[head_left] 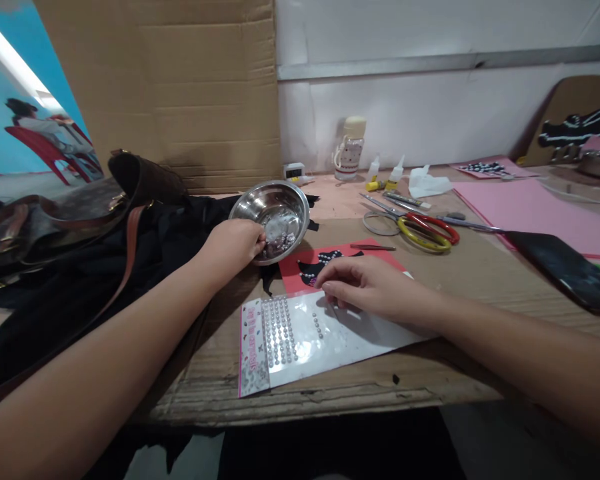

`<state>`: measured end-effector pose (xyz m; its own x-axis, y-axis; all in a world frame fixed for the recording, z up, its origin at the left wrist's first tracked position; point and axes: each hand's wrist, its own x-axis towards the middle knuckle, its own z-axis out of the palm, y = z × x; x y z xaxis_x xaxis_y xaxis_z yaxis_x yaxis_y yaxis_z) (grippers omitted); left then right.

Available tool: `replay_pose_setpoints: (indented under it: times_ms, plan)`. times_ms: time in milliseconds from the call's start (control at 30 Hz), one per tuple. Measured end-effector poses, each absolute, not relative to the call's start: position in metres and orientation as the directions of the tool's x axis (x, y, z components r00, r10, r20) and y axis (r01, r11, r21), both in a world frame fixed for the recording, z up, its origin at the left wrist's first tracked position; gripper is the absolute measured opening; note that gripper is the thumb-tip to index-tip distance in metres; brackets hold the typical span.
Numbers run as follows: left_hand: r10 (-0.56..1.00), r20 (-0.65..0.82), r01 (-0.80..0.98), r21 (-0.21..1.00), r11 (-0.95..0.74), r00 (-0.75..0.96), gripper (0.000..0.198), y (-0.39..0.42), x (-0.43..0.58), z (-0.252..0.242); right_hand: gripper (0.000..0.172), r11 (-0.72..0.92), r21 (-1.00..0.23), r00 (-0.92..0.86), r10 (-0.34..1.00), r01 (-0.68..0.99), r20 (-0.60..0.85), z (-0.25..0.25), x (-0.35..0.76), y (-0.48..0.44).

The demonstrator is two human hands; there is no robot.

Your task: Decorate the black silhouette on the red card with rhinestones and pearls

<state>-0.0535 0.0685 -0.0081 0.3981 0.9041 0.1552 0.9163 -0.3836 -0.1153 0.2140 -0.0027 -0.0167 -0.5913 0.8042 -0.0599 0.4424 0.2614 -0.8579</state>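
Observation:
My left hand [233, 245] grips the near rim of a small steel bowl [275, 208] and holds it tilted toward me; something shiny lies in its bottom. My right hand [367, 285] rests palm down on a clear sheet of stick-on pearl beads [300, 337], fingers curled together, fingertips at the sheet's upper edge. Just beyond the fingers lies a red card [300, 267] with a black shape partly covered with beads. What the right fingertips pinch, if anything, is hidden.
A brown bag [55, 220] and black cloth [155, 247] lie at the left. Scissors with red and yellow handles [425, 232], tweezers, glue bottles [395, 175], a white bottle [351, 148], pink sheets [530, 210] and a black strip [565, 270] lie to the right. Cardboard stands behind.

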Motion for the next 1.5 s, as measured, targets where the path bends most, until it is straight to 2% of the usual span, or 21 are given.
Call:
replay_pose_setpoints:
  times_ms: [233,633,867,1200,1367,1500]
  plan:
    - [0.895,0.160,0.908,-0.124,-0.400,0.416,0.015,0.073,-0.055,-0.010,0.016,0.264,-0.858,-0.574,0.818,0.440,-0.043,-0.015,0.213,-0.004]
    - [0.925,0.166,0.939,-0.085,-0.333,0.343,0.025,0.070,-0.058,-0.010,0.017,0.277,-0.857,-0.589,0.807,0.435,-0.038,-0.021,0.215,-0.001]
    - [0.912,0.140,0.922,-0.094,-0.375,0.385,0.022,0.071,-0.062,-0.010,0.015,0.283,-0.867,-0.595,0.803,0.410,-0.019,-0.020,0.215,-0.001]
    - [0.907,0.216,0.932,-0.073,-0.355,0.363,0.019,0.070,-0.057,-0.007,0.014,0.280,-0.868,-0.592,0.806,0.410,-0.019,-0.019,0.215,-0.003]
    - [0.892,0.342,0.945,0.030,-0.326,0.297,0.024,0.064,-0.059,0.002,0.014,0.252,-0.881,-0.584,0.811,0.401,-0.034,-0.017,0.215,-0.004]
    - [0.841,0.468,0.865,0.263,-0.427,0.272,0.021,0.047,-0.048,0.010,0.010,0.103,-0.973,-0.547,0.837,0.206,-0.027,-0.017,0.212,-0.003]
